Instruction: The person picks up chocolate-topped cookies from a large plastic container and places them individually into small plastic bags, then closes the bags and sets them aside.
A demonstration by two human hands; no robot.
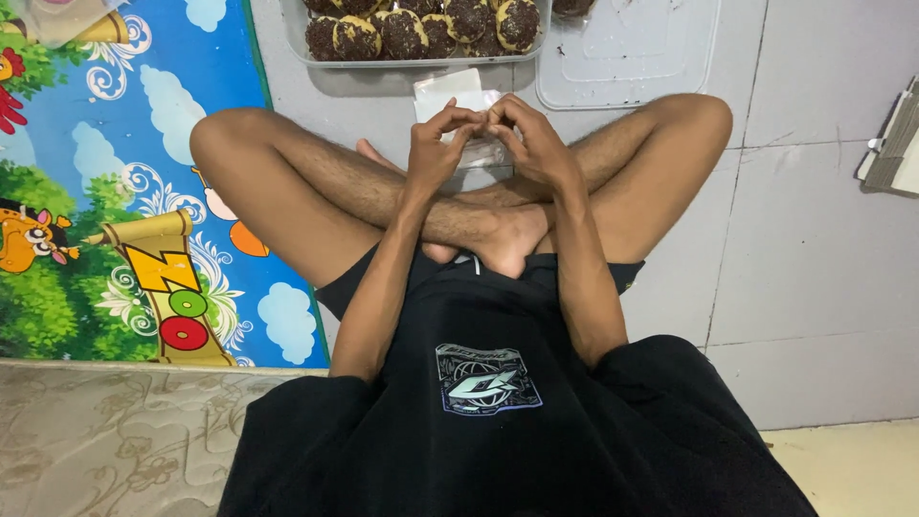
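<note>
My left hand [436, 144] and right hand [532, 142] meet at twelve o'clock above my crossed legs, fingertips pinched together on a small clear plastic bag [476, 146]; each grip is closed on one side of its thin film, thumbs pressing toward forefingers, and the bag hangs between them just over my ankles. How much of the bag is open I cannot tell, since my fingers cover its mouth. Directly beyond my hands, still at twelve, a few more flat clear bags [450, 94] lie on the grey tiled floor [823, 239], touching the near edge of a clear plastic tray [293, 38]. That tray is packed with round dark cookies [402, 29] sprinkled with pale crumbs, sitting shoulder to shoulder. At one o'clock its clear lid [632, 67] lies flat on the tiles beside it. My knees fence the space at ten and two. A bright cartoon play mat [115, 191] covers nine o'clock, a quilted mattress edge [105, 431] sits at seven, and bare tiles run out toward three, where a stack of papers [895, 144] lies.
</note>
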